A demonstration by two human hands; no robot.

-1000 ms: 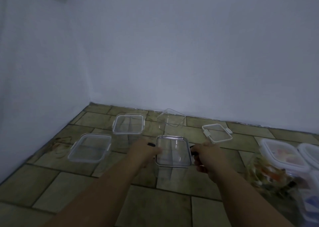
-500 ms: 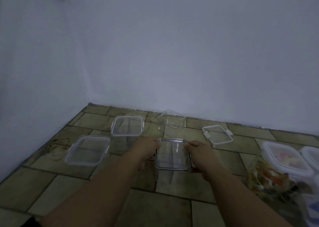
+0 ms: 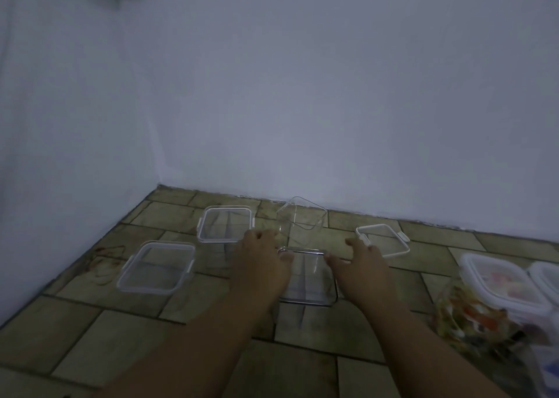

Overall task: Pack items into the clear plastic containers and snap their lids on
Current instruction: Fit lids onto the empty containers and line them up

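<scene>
A clear container with a dark-rimmed lid (image 3: 308,279) stands on the tiled floor in front of me. My left hand (image 3: 263,264) lies against its left side with the thumb on the lid's far left corner. On the other side, my right hand (image 3: 361,264) has its thumb at the far right corner and its fingers stretched past the rim. An open clear container without a lid (image 3: 302,217) sits just behind, near the wall. A loose white-rimmed lid (image 3: 383,240) lies to the right of it.
Two lidded clear containers stand to the left, one far (image 3: 225,223) and one nearer (image 3: 157,267). At the right edge are white-lidded containers with contents (image 3: 499,282) and a clear bag of colourful items (image 3: 475,319). White walls meet in a corner at the back left.
Both hands have slid from the lid's side latches forward to its far corners. The container has stayed in place on the floor.
</scene>
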